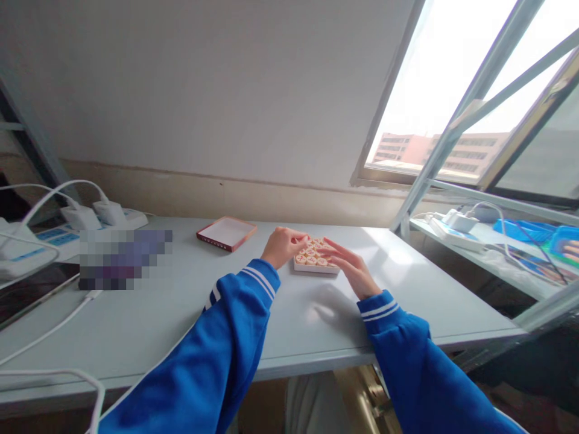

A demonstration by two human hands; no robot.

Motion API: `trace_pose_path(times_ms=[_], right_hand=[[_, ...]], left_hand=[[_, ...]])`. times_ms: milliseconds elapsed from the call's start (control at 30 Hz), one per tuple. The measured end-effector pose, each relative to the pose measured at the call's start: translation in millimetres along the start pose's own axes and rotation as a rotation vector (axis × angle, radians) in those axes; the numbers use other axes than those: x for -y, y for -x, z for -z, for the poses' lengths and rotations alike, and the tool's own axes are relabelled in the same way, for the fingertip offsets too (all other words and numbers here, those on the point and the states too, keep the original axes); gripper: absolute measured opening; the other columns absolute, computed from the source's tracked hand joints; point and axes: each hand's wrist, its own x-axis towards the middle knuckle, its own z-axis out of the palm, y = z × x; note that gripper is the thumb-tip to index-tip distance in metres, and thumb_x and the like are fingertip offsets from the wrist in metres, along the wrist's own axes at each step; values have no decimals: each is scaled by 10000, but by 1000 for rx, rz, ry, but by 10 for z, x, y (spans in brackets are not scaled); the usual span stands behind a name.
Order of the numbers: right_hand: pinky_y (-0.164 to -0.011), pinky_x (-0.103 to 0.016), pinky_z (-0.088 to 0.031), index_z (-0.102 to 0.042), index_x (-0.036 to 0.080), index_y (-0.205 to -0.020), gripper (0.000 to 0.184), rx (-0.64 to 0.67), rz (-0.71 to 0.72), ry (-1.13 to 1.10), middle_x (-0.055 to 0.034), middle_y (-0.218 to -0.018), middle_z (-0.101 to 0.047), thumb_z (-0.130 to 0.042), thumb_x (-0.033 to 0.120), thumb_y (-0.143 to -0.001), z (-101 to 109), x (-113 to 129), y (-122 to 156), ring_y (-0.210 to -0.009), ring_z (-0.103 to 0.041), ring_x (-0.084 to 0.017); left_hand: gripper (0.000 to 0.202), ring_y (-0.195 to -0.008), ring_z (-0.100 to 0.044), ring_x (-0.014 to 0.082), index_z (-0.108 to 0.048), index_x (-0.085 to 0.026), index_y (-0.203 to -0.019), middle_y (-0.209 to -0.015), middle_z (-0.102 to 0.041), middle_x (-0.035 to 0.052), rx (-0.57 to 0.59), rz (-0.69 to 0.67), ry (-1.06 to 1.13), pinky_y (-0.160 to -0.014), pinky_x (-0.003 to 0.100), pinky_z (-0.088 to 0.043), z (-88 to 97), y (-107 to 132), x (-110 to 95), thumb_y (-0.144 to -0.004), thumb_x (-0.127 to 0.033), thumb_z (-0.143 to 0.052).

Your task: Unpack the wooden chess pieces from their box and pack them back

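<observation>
A shallow white box (315, 269) stands on the grey table, filled with rows of round Chinese chess pieces (311, 261) marked with red characters. Over its left side, my left hand (284, 244) has thumb and forefinger drawn together in a pinch. Whatever may be between those fingertips is hidden. My right hand (350, 265) is open at the box's right side, its fingers stretched out above the pieces and covering some of them. The red box lid (227, 234) lies inside-up to the left, apart from both hands.
Power strips with white plugs (108, 211) and cables sit at the table's left, near a blurred-out item (126, 259). A wall borders the back. To the right, a metal frame (418, 199) separates off a second table (479, 253) with another power strip and blue containers.
</observation>
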Motion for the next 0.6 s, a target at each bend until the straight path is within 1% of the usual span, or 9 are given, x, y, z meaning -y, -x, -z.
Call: trace_pose_path(times_ms=[67,133,233,333,433,533,600], right_hand=[[-919,-393,-384,-523,266,-1168,465,-76,-5,-61,-48,-1142,-589,-582,364,-717,89,-7,-15,-1099,-496,-217],[-929,-398,-377,-515,275,-1168,457,-130,-11,-107,-45,-1195,-550,-559,362,-721,219,-27,-27,-1152,-449,-213],[-939,-421,-366,-486,297,-1181,448,-178,-24,-127,-35,-1195,-551,-507,360,-738,440,-80,-27,-1154,-451,-200],[-954,-429,-346,-460,315,-1192,453,-210,-26,-129,-26,-1180,-563,-480,358,-742,612,-127,-7,-1153,-452,-192],[-973,-424,-322,-456,309,-1190,469,-238,-35,-158,-28,-1178,-565,-490,336,-723,694,-143,11,-1153,-453,-189],[-973,-419,-323,-451,306,-1191,482,-256,-40,-178,-30,-1167,-573,-494,329,-712,708,-134,12,-1147,-459,-187],[-956,-419,-341,-445,312,-1194,491,-256,-48,-167,-32,-1159,-579,-505,329,-707,701,-127,6,-1137,-469,-190]], left_hand=[[285,-491,-566,104,-689,-120,-802,-647,-681,45,-83,106,82,-488,194,-423,77,-23,107,-780,-282,-455],[308,-454,-552,91,-679,-120,-843,-673,-686,49,-147,170,125,-457,188,-422,157,-41,208,-787,-311,-444],[294,-433,-540,84,-684,-123,-798,-669,-686,51,-212,211,120,-446,188,-428,233,-52,306,-764,-332,-480],[286,-394,-508,75,-686,-119,-739,-615,-672,48,-270,223,139,-426,190,-424,247,-55,326,-736,-351,-519],[287,-378,-480,69,-680,-114,-698,-566,-650,41,-317,247,176,-399,189,-408,243,-60,311,-691,-380,-573],[297,-381,-468,68,-658,-119,-628,-510,-615,25,-339,271,171,-381,180,-382,249,-60,296,-638,-414,-623],[339,-363,-441,59,-626,-125,-562,-464,-581,10,-349,272,156,-372,176,-355,261,-55,287,-643,-454,-611]])
